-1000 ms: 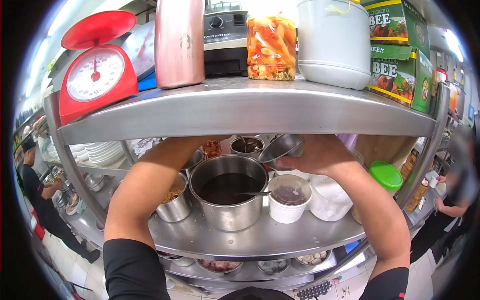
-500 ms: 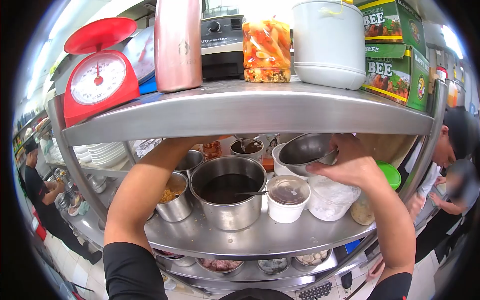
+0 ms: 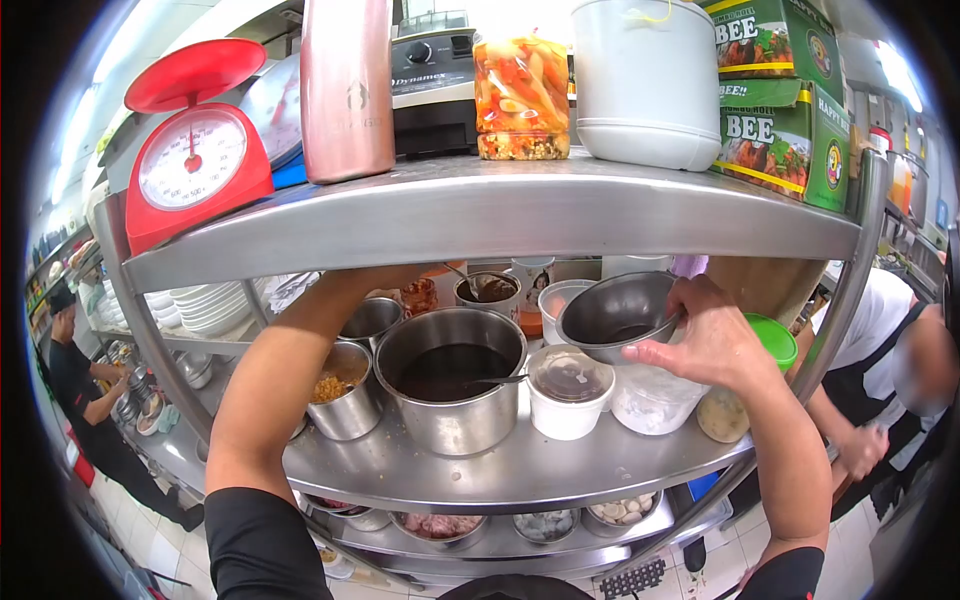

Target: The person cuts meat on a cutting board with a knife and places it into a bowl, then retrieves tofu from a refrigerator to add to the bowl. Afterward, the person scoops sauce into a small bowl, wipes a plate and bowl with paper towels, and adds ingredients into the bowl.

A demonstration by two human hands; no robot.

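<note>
My right hand grips the rim of a metal bowl, thumb outside. The bowl tilts slightly, with a little dark liquid inside, above a white tub with a clear cover. My left hand reaches behind the upper shelf edge, which hides its fingers. Close to it, a spoon slants into a small pot of dark sauce; whether I hold the spoon is hidden. In front stands a large steel pot of dark liquid with a ladle handle. Beside it is a lidded white tub.
The upper shelf edge crosses above my forearms, carrying a red scale, a pink bottle and green boxes. A pot of brown crumbs stands left. Co-workers are at both sides.
The bowl in my right hand has tipped more upright, and dark liquid now shows inside. My left hand stays behind the shelf edge. The co-worker on the right has shifted position.
</note>
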